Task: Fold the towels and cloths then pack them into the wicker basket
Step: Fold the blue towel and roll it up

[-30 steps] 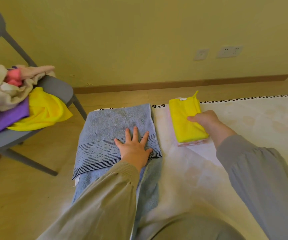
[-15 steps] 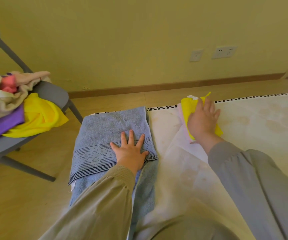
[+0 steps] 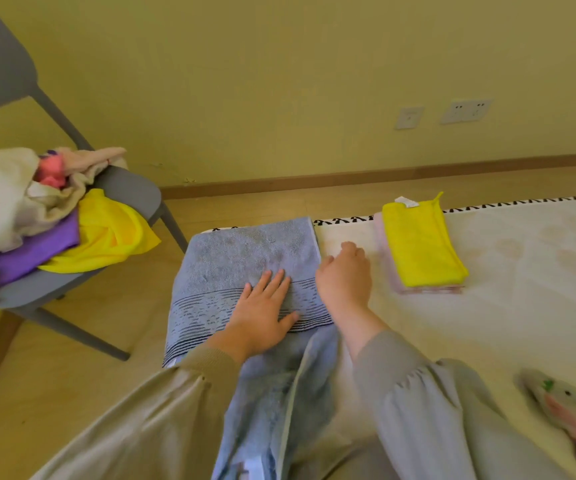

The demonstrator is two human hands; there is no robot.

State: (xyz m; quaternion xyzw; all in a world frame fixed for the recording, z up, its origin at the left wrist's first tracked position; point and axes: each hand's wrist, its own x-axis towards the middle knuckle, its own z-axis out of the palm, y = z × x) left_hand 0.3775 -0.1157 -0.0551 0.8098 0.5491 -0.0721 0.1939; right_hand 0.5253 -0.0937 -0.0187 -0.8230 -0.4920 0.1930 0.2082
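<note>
Notably, recorded left hand (image 3: 262,320) flat, fingers straight, pressing the blue towel (image 3: 245,265) at the rug's (image 3: 522,306) left edge. Saw right hand (image 3: 343,275) loosely curled just beside it, apparently holding nothing. Found the folded yellow cloth (image 3: 421,244) stacked near, to the right. Spotted no wicker basket. Judged the towel's fold liable to slip askew if released early.
</note>
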